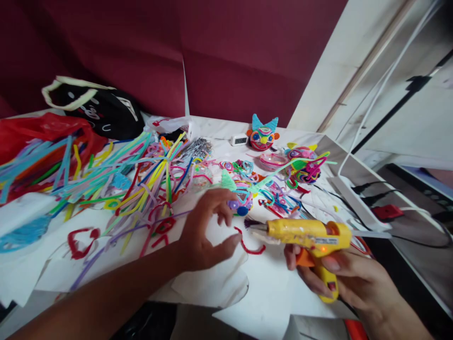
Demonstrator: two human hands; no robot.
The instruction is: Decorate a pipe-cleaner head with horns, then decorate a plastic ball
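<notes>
My right hand (348, 278) is wrapped round the grip of a yellow hot glue gun (307, 233), its metal nozzle pointing left and an orange light glowing on its side. My left hand (208, 231) is raised over the table with fingers curled apart and nothing visible between them. Just beyond those fingers lies a colourful pipe-cleaner head (242, 198) with a mint-green ear and a dark blue pompom. A curved red pipe-cleaner piece (251, 248) rests on the white paper between my hands.
Loose pipe cleaners (141, 174) spread over the left side, beside a red plastic bag (53, 125). A black bag (95, 108) stands behind. Farther back are a blue-eared figure (263, 134) and a small digital clock (239, 140). A power strip (361, 203) with cables runs along the right.
</notes>
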